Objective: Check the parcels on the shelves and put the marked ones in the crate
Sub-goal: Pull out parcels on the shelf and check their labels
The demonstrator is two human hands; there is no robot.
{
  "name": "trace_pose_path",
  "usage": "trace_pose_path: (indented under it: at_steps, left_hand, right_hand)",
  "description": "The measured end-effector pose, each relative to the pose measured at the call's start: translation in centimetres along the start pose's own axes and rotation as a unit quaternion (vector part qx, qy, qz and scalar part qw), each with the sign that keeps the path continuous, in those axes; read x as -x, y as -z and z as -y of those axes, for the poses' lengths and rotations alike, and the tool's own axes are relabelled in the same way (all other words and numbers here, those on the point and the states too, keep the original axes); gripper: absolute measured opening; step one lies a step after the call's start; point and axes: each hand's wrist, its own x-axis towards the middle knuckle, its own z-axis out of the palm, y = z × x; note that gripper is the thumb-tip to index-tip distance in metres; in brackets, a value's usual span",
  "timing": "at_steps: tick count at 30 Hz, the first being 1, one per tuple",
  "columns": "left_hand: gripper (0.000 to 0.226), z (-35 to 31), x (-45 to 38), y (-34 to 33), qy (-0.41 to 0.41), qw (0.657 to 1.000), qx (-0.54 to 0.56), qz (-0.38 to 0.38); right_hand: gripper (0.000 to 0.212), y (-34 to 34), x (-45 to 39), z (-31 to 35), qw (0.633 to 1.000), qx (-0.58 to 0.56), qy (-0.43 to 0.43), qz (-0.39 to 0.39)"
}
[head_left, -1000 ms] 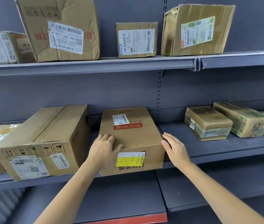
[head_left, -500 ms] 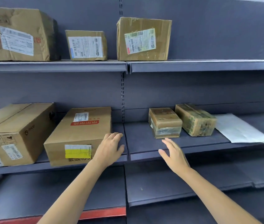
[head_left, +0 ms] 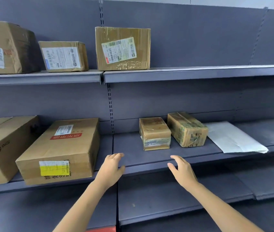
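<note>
both hands empty, fingers spread: left hand [head_left: 110, 169] just right of yellow-labelled box [head_left: 60, 149]; right hand [head_left: 182, 172] below two taped parcels [head_left: 154, 133]

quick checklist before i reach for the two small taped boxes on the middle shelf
1. Both hands free: ok. The left hand and right hand are open and hold nothing.
2. Path clear: ok. The shelf is bare between the hands and the small taped box.
3. Boxes separable: ok. That box and the second taped box stand side by side, not stacked.
4. Nothing on top of them: ok.
5. Mark on either box: cannot tell. Tape covers the labels and no mark can be made out.
6. Crate ready: cannot tell. It is not in view.
</note>
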Motion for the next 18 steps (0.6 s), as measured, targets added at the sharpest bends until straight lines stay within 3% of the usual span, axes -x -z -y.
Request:
trace_pose_path:
  at_steps: [13,18]
  left_hand:
    - [0.048,-1.8,-11.3,-4.4,0.017,0.997,0.076,0.011]
    - [0.050,-4.2,-17.0,-6.1,0.070,0.986,0.149,-0.012]
  right_hand:
    - [0.039,0.0,-9.9,-2.7,0.990,-0.079,-0.090,-0.077]
    - [0.045,-0.5,-14.9,-4.0,0.989,-0.109,-0.086,-0.056]
